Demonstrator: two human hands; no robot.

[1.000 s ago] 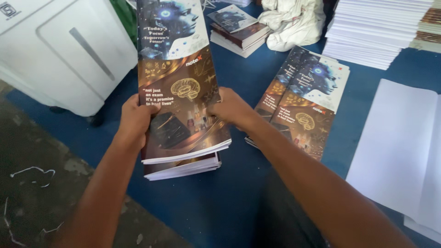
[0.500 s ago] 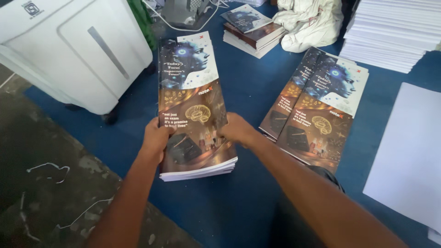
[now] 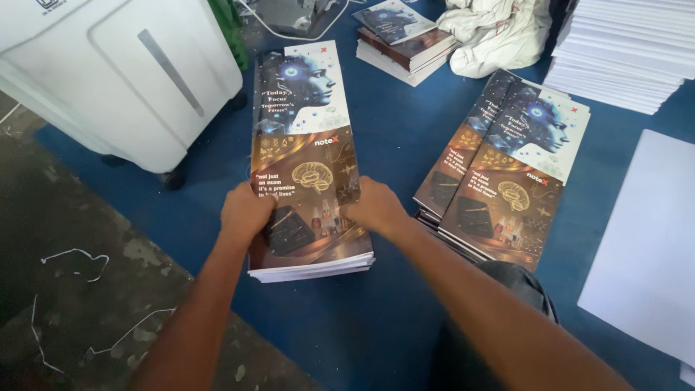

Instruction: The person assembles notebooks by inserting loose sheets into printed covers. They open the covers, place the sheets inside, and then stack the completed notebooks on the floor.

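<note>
a: where are your hands right now?

b: both on the long stack of printed covers [image 3: 308, 156] lying on the blue mat [image 3: 391, 137]. your left hand [image 3: 246, 211] grips the stack's left edge near its near end, fingers curled onto the top sheet. your right hand [image 3: 373, 206] clasps the right edge directly across from it, thumb on top.

a: and the stack itself?

b: it lies flat, long side running away from you, its near end showing a thick edge of white sheets. the top cover has a blue head drawing on the far half and a gold brain drawing on the near half.

a: what sits around that stack?

b: to its right, well apart, a second pile of the same covers [image 3: 503, 170], fanned a little and angled. beyond the stack's far end and slightly right, a small pile of bound books [image 3: 405, 43], and past those a crumpled white cloth [image 3: 496, 32]. further right of the cloth, a tall stack of white paper [image 3: 626, 51]. right of the second pile, loose white sheets [image 3: 648, 246] lie flat. left of the stack in your hands stands a white plastic machine [image 3: 116, 72] on small wheels. nearer you and left, the mat ends at bare grey floor [image 3: 65, 289] with bits of white wire.
</note>
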